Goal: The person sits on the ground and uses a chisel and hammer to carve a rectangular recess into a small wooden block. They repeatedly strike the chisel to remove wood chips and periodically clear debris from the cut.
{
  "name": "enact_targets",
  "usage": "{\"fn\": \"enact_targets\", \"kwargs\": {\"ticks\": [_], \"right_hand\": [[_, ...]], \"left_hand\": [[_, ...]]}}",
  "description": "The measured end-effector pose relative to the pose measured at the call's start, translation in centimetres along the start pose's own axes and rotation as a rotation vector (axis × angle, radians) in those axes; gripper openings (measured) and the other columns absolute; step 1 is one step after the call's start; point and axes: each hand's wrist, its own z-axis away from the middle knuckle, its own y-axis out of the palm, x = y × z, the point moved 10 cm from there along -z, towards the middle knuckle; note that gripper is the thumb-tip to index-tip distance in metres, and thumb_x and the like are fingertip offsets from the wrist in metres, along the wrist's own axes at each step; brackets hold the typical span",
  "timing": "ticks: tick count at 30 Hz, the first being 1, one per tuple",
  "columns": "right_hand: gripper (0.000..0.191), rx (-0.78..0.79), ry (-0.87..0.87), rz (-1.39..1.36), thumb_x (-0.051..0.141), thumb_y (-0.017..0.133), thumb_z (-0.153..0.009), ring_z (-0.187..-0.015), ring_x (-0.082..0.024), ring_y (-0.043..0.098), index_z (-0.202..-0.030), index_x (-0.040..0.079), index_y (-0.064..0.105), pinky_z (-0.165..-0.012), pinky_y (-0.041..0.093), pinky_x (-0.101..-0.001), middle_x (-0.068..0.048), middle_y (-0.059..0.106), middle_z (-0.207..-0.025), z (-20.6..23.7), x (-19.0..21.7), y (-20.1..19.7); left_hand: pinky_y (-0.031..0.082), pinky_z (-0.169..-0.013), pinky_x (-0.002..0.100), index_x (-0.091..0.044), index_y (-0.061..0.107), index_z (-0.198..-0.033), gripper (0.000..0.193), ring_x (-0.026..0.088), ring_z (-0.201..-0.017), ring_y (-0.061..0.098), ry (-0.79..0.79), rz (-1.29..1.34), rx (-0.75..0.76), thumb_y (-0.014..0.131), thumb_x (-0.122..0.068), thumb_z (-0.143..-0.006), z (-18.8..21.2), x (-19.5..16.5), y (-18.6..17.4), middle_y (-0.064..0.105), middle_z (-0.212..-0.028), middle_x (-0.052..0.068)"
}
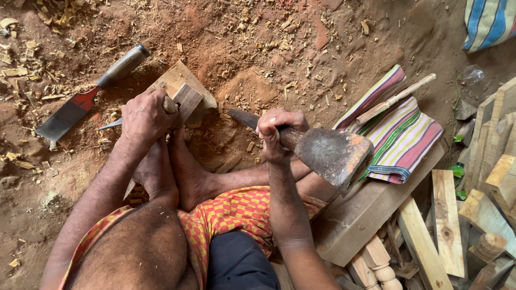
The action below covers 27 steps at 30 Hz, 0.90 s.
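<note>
Head view: a person sits on reddish dirt ground [269,48], working a wooden block with chisel and hatchet.

Largest nearby is the thick plank [360,215] at right, a striped cloth [400,134] lying on it. The right hand [277,134] grips the handle of a rusty hatchet [333,153], fingers wrapped tight, head raised. The left hand [145,115] closes around a chisel [115,123] set against the wooden block [185,91], which rests just beyond the bare feet. A broad chisel [88,94] lies apart at left.
</note>
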Motion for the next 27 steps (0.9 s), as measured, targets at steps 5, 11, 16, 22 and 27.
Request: {"fn": "enact_targets", "kwargs": {"ticks": [5, 11, 16, 22, 27], "right_hand": [[0.029, 0.002, -0.010, 0.007, 0.022, 0.074, -0.102, -0.057, -0.013, 0.054, -0.104, 0.006, 0.049, -0.051, 0.047, -0.0274, -0.003, 0.056, -0.070, -0.05, 0.19, 0.13], [0.029, 0.003, -0.010, 0.002, 0.022, 0.074, -0.102, -0.057, -0.012, 0.054, -0.105, 0.007, 0.049, -0.052, 0.047, -0.0274, -0.003, 0.056, -0.071, 0.13, 0.22, 0.00], [0.029, -0.006, -0.002, -0.004, 0.021, 0.074, -0.101, -0.058, -0.013, 0.054, -0.105, 0.007, 0.050, -0.051, 0.047, -0.0276, -0.004, 0.056, -0.071, 0.26, 0.01, -0.22], [0.030, -0.007, 0.013, 0.006, 0.022, 0.075, -0.101, -0.058, -0.013, 0.054, -0.105, 0.007, 0.049, -0.051, 0.047, -0.0274, -0.003, 0.056, -0.071, 0.30, -0.19, -0.16], [0.030, -0.005, 0.027, -0.009, 0.021, 0.075, -0.101, -0.059, -0.013, 0.054, -0.105, 0.007, 0.049, -0.050, 0.046, -0.0262, -0.004, 0.056, -0.072, 0.25, -0.21, 0.10]], "left_hand": [[0.059, -0.056, 0.041, -0.003, 0.069, -0.089, 0.038, 0.022, -0.066, 0.070, 0.011, -0.022, -0.019, 0.088, -0.036, -0.085, 0.11, -0.36, -0.35, 0.072, -0.084, 0.012], [0.059, -0.060, 0.043, -0.004, 0.069, -0.091, 0.035, 0.024, -0.068, 0.071, -0.009, -0.004, -0.025, 0.086, -0.035, -0.087, 0.54, -0.43, -0.50, 0.072, -0.083, 0.013], [0.059, -0.061, 0.044, -0.004, 0.069, -0.091, 0.037, 0.025, -0.070, 0.071, -0.012, -0.005, -0.015, 0.087, -0.036, -0.086, 0.50, -0.03, -0.03, 0.072, -0.084, 0.013], [0.060, -0.059, 0.042, -0.005, 0.070, -0.093, 0.031, 0.024, -0.071, 0.072, 0.000, 0.012, -0.028, 0.084, -0.032, -0.089, 0.44, 0.25, 0.26, 0.072, -0.089, 0.012], [0.059, -0.061, 0.044, -0.005, 0.070, -0.092, 0.033, 0.024, -0.072, 0.071, -0.029, -0.007, -0.003, 0.086, -0.034, -0.087, 0.57, 0.18, -0.13, 0.072, -0.088, 0.012]]}}
